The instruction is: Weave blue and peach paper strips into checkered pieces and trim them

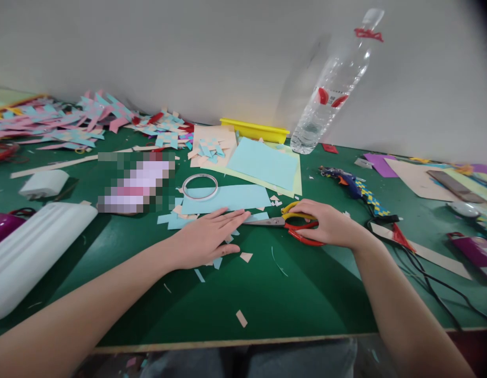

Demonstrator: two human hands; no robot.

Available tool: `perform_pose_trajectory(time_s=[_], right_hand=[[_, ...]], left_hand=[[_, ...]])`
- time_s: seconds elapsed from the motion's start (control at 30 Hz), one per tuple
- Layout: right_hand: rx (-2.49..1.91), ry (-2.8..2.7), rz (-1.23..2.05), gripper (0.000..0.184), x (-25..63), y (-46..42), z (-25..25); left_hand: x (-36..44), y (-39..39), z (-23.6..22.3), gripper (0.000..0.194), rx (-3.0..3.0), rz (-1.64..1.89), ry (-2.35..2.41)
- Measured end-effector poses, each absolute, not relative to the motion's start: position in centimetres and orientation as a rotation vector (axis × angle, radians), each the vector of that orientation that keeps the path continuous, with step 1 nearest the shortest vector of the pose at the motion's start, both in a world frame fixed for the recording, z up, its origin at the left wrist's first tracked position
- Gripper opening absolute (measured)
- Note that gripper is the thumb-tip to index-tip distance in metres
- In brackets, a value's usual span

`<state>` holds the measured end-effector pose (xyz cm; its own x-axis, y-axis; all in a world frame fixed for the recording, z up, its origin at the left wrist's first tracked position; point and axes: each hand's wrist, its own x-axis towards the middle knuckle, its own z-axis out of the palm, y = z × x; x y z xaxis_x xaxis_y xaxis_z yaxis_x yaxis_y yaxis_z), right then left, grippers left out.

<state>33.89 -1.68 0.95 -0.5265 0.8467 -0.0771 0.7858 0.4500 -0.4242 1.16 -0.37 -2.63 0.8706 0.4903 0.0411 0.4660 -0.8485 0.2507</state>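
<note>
My left hand (207, 239) lies flat, fingers stretched out together and thumb apart, over small blue and cream paper scraps (217, 263). Its fingertips reach the blades of a pair of scissors (272, 221) with one yellow and one red handle. My right hand (324, 222) grips those handles; the blades point left, low over the table, and their tips are hidden by my left fingers. Just beyond my left hand is a light blue paper strip (239, 197), with a roll of tape (200, 187) on its left part.
Blue sheets (264, 164) lie behind, beside a yellow tray (254, 130). A water bottle (332, 97) stands back right. A glue gun (346, 181) with black cable lies right. At left are a pixelated phone (137, 186), a white charger (45, 183) and piled paper strips (58, 123).
</note>
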Motion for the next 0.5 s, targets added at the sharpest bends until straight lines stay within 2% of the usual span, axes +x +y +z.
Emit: perform_pose_trajectory(time_s=[0.5], right_hand=[[-1.492,-2.548,0.639,0.038,33.95,-1.7,1.02]], left_hand=[[1.2,-0.38,-2.77,0.069,2.813,0.129,0.739]])
